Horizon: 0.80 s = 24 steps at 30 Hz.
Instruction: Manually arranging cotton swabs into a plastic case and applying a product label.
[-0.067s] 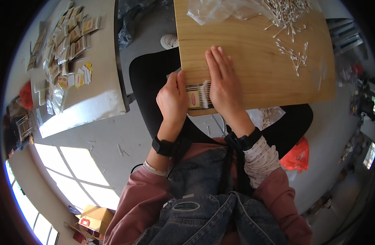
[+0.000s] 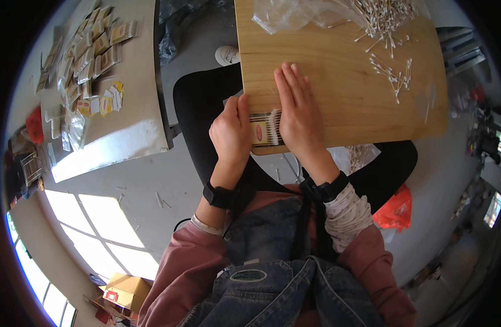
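The left hand is gripping the left end of a small packet of cotton swabs, fingers curled closed on it. The right hand is lying flat, palm down, pressing the packet's right end; it is grasping nothing. The packet is resting at the near edge of the wooden board, toward its left corner. Against the frame a moment ago, both hands and packet are showing no displacement: the pressing is continuing. Loose swabs are lying near the far right corner.
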Available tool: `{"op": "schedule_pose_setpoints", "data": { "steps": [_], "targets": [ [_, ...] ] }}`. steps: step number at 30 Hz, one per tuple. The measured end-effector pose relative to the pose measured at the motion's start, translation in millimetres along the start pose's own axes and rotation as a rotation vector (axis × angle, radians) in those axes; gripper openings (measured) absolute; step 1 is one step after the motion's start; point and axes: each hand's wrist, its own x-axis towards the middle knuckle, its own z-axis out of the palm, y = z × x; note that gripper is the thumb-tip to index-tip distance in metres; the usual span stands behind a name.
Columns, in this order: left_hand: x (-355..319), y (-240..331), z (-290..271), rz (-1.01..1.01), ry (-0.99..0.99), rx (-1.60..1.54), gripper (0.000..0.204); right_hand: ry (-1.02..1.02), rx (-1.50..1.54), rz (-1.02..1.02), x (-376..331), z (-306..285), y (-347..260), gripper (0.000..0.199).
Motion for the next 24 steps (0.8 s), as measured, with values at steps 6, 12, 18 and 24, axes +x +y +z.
{"op": "schedule_pose_setpoints", "data": {
  "steps": [6, 12, 18, 24],
  "targets": [
    [-0.1, -2.0, 1.0, -0.004, 0.009, -0.011, 0.035, 0.016, 0.023, -0.003, 0.0, 1.7, -2.1, 0.057],
    [0.0, -1.2, 0.9, -0.034, 0.002, -0.063, 0.037, 0.008, 0.047, -0.016, -0.1, 1.6, -1.0, 0.057],
    [-0.6, -0.2, 0.7, -0.038, 0.002, -0.050, 0.037, -0.007, 0.025, -0.010, 0.1, -0.2, -3.4, 0.057],
    [-1.4, 1.7, -1.7, -0.046, -0.001, -0.046, 0.035, 0.010, 0.016, -0.010, -1.4, 2.2, -5.1, 0.056]
  ]
}}
